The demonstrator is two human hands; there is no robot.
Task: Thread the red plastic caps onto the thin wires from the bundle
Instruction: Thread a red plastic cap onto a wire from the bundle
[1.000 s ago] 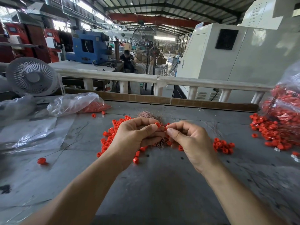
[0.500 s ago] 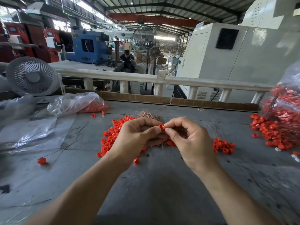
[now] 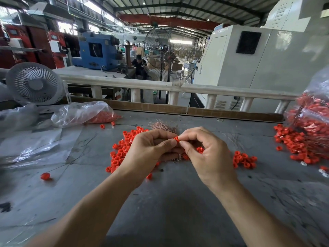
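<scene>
Left hand (image 3: 151,150): curled, the red cap (image 3: 176,139) is pinched.
Right hand (image 3: 208,155): curled, the same cap is pinched.
Wire bundle (image 3: 164,126): laid on the worktop (image 3: 169,202).

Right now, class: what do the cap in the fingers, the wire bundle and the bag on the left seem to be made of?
Cap: probably moulded plastic, uniform bright red, slightly glossy. Wire bundle: thin metal, possibly copper, judging by its pinkish-brown hair-fine strands. Bag: clear plastic film, crinkled, shiny, showing red caps through it.
</scene>
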